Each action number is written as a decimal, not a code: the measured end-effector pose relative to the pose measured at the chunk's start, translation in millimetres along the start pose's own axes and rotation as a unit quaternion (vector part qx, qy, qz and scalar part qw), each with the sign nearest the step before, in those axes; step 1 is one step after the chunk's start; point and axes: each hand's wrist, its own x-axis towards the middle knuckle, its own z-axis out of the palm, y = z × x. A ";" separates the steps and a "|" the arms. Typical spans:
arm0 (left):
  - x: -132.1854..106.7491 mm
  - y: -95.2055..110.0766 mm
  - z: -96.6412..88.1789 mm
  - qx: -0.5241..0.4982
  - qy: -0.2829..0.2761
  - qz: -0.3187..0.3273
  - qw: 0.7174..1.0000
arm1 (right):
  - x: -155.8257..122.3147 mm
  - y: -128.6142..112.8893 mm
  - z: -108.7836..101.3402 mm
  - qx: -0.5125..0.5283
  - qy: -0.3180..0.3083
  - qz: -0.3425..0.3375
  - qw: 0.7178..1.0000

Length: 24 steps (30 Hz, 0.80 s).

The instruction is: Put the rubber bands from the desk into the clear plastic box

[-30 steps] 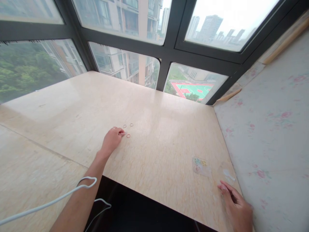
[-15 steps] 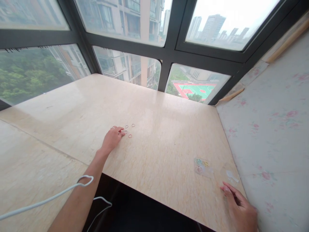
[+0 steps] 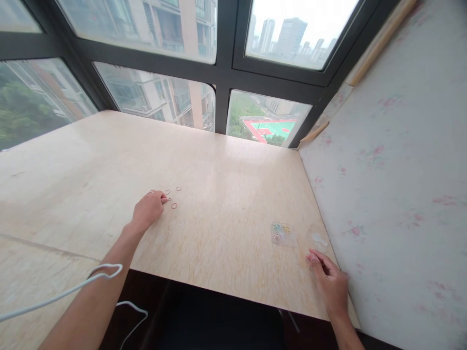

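So: L hand (image 3: 148,210) lies knuckles-up on the marble tabletop (image 3: 233,160), fingertips bunched narrow at one of four small rubber bands (image 3: 174,205) mid-table; can't tell if it's actually pinched. Bands look v. light, soft and stretchy, lying flat, so prob. best nipped at the rim w/ thumb + forefinger. R hand (image 3: 330,282) rests loose and holds nothing, near a clear packet (image 3: 282,234) of coloured bands by the floral wall (image 3: 383,170). A white cable (image 3: 73,291) crosses the L forearm; nothing btw hand & bands.

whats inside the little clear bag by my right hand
The clear bag holds a few small coloured rings: green, yellow and pink ones show through. They overlap and are tiny, so their number cannot be told.
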 end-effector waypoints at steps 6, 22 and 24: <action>-5.7 1.1 -4.3 -0.084 0.080 -0.017 0.993 | -1.6 -2.8 -1.6 0.028 -0.012 0.012 0.999; -57.6 28.2 -60.7 -0.608 0.193 -0.042 0.769 | -2.3 -3.5 -6.2 0.045 -0.022 0.050 0.998; -62.9 57.0 -59.7 -0.613 0.137 0.005 0.778 | -1.7 -2.9 -5.6 0.047 -0.021 0.047 0.998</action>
